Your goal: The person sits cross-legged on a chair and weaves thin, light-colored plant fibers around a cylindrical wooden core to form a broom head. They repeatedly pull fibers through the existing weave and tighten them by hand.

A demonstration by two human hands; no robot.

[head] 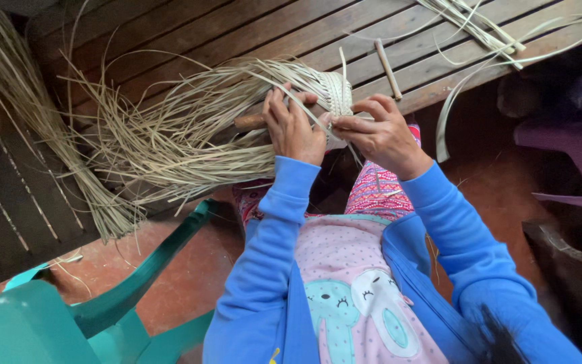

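At the near edge of the wooden slat surface point(250, 30), about mid-way along it, sits a half-woven piece point(335, 91) of pale straw, w/ both hands on it. Left hand point(294, 125) is curled over the work, fingers bent & pressing down on the loose strands point(170, 135) where they run into the woven part. Right hand point(378, 131) is closed in a pinch, thumb & forefinger gripping a single strand right beside the woven section. The two hands nearly touch. Loose strands fan out from the weave toward the surface's left side, spreading wide & overhanging the near edge. A short brown wooden handle point(249, 121) pokes out under the left hand, touching the strands; what it belongs to can't be told. A thin wooden stick point(387, 67) lies on the slats just behind the right hand, apart from the weave. More straw strips point(479, 27) lie near the far right corner, & a long bundle of straw point(28, 114) drapes down at the left end. Blue sleeves cover both arms. A green plastic chair point(102, 303) stands on the floor, near left.
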